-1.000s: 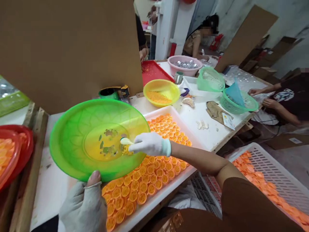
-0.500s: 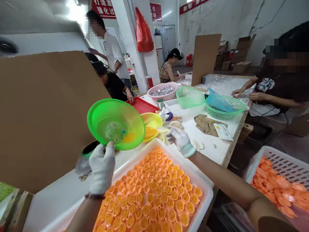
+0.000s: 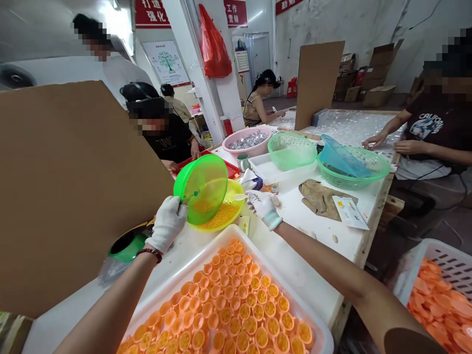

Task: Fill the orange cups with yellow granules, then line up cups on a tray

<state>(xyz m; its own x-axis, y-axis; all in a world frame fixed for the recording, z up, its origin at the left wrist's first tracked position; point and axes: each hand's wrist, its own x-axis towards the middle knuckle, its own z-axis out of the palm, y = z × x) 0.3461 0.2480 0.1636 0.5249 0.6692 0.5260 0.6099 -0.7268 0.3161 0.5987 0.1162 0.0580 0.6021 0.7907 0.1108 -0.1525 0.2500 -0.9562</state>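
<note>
My left hand (image 3: 170, 222), in a white knit glove, grips the rim of a green plastic bowl (image 3: 206, 187). The bowl is tipped steeply over a yellow bowl (image 3: 239, 191) that holds orange-yellow bits (image 3: 223, 215). My right hand (image 3: 261, 204), gloved too, is closed on a pale spoon (image 3: 240, 196) whose tip lies over the yellow bowl's right rim. Below both hands, a white tray (image 3: 320, 314) carries many small orange cups (image 3: 221, 290); those at the right and front contain yellow filling, while others look unfilled.
Cardboard (image 3: 73, 196) stands close at my left beside a dark-mouthed green container (image 3: 129, 243). Rightward lie a brown cloth (image 3: 320, 196), a white packet (image 3: 350, 212) and green baskets (image 3: 293, 150). A crate (image 3: 442, 255) of orange pieces stands low right. Several people work around the table.
The green bowl has moved right and tipped from nearly level to steep, over the yellow bowl. My right hand has shifted slightly left with the spoon. The view has shifted a little.
</note>
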